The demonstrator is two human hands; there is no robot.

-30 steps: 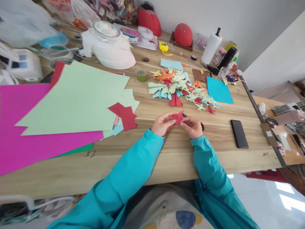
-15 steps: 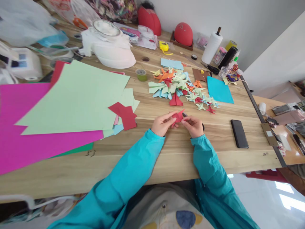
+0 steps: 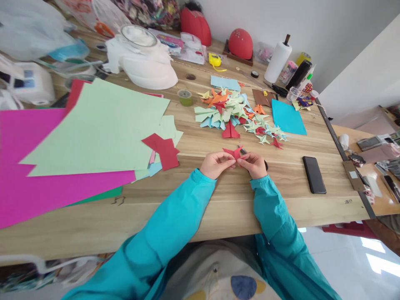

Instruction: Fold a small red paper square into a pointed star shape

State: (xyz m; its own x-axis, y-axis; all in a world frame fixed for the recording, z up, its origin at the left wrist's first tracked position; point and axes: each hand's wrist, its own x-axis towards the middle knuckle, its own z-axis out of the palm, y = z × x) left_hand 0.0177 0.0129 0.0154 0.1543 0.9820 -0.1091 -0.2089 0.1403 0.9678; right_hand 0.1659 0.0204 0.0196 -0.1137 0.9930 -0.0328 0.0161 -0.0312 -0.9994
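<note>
A small folded red paper piece (image 3: 235,153) is pinched between both my hands above the wooden table (image 3: 218,200). My left hand (image 3: 215,164) grips its left side with curled fingers. My right hand (image 3: 254,164) holds its right side, fingers closed. Both arms wear teal sleeves. Just beyond my hands lies a pile of folded paper shapes (image 3: 237,114) in light green, blue, orange and red, with a red folded plane (image 3: 230,131) at its near edge.
Large pink and light green paper sheets (image 3: 78,137) cover the left of the table, with red paper scraps (image 3: 162,149) on them. A black phone (image 3: 313,174) lies at the right. A blue sheet (image 3: 286,118), a white container (image 3: 142,60) and a paper towel roll (image 3: 276,62) stand farther back.
The red paper piece has been turned and refolded between my fingers; its points now stick up. My hands stayed in the same spot.
</note>
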